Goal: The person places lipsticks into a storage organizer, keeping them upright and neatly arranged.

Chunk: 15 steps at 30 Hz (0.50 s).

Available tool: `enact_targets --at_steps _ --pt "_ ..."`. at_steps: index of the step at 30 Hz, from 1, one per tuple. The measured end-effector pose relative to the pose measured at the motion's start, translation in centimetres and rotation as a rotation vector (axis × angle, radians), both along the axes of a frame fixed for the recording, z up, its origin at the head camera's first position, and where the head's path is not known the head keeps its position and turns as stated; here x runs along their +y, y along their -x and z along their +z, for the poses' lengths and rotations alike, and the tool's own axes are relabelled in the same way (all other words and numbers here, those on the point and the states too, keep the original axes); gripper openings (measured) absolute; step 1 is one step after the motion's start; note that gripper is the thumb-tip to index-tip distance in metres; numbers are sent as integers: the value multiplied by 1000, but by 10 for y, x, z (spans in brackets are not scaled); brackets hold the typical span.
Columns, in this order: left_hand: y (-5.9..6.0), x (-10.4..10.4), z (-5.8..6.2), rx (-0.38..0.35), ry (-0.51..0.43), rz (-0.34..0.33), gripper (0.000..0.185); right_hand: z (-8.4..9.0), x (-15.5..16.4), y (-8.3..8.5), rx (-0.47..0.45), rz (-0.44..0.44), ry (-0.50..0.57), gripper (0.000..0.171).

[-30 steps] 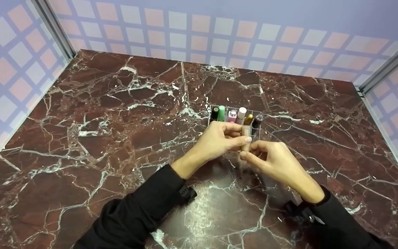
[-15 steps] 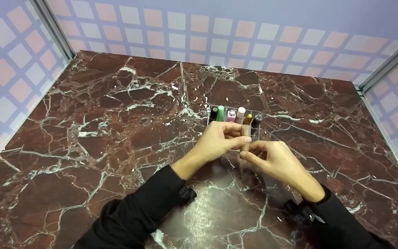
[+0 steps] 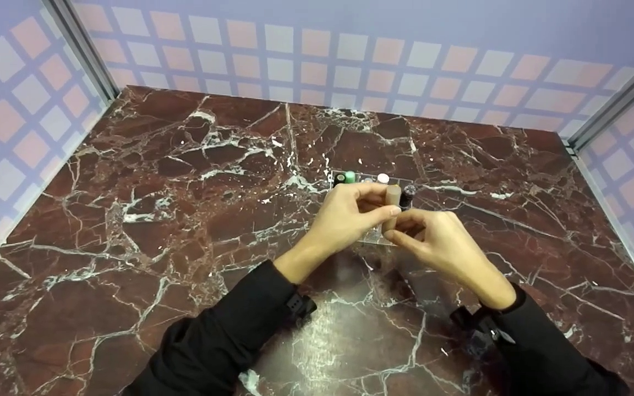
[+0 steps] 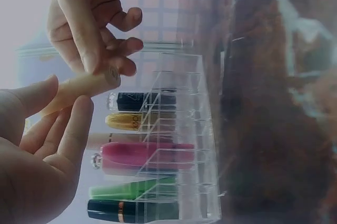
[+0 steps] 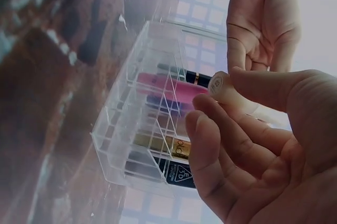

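Observation:
A slim beige cosmetic tube [image 3: 393,193] is held between both hands, in front of a clear acrylic organizer [image 4: 208,129]. My left hand [image 3: 344,212] pinches its upper part between thumb and fingers. The thumb and fingertips of my right hand [image 3: 443,236] pinch the lower end, whose round base shows in both wrist views. Several cosmetics stand in the organizer: a dark green tube [image 4: 105,211], a light green tube [image 4: 118,189], a pink tube [image 4: 137,155], a gold tube [image 4: 122,121] and a black tube [image 4: 129,101]. In the head view the hands hide most of them.
The table [image 3: 146,275] has a dark red marble pattern with white veins. Checkered panels [image 3: 317,55] close off the back and both sides. Black sleeves [image 3: 223,324] with wrist-worn devices lie over the near part of the table.
Both hands have risen a little in the head view together with the beige tube, which now overlaps more of the organizer and hides most of the gold tube. Both grips stay the same.

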<state>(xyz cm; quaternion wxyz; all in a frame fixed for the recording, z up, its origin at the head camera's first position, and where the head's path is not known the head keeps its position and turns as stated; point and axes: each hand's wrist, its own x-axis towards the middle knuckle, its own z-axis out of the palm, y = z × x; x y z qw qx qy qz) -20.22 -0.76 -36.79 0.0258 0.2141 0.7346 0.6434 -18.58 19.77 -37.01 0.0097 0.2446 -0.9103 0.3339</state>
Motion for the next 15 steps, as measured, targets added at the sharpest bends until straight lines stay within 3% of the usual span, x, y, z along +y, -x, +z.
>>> enact_targets --at_steps 7,15 --pt "7 6 7 105 17 49 32 3 1 13 61 -37 39 19" --pt "15 13 0 149 1 67 30 -7 4 27 80 -105 67 23"
